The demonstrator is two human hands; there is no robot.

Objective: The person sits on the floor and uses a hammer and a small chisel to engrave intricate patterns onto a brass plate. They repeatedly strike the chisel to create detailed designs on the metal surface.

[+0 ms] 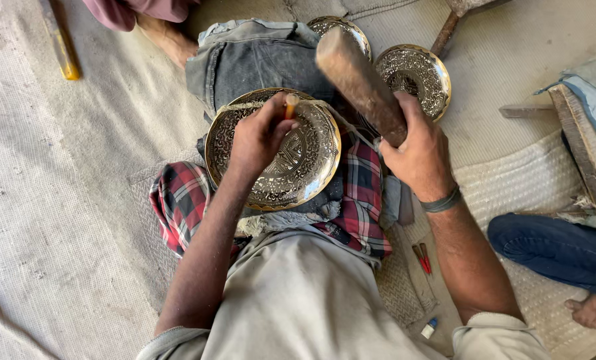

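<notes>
An engraved brass plate [311,167] rests on a red plaid cloth [178,200] over my lap. My left hand [258,140] lies on the plate and grips a small chisel [290,105] upright, its tip hidden against the metal. My right hand [418,150] holds a thick wooden mallet [358,80], raised and tilted above the plate's upper right edge.
Two more engraved plates, one [418,77] at right and one [341,28] farther back, lie on the mat beyond my knee. A yellow-handled tool [63,50] sits far left. Another person's blue-trousered leg [558,247] and foot are at right, beside a wooden frame [588,147]. Small red tools [422,258] lie on the mat.
</notes>
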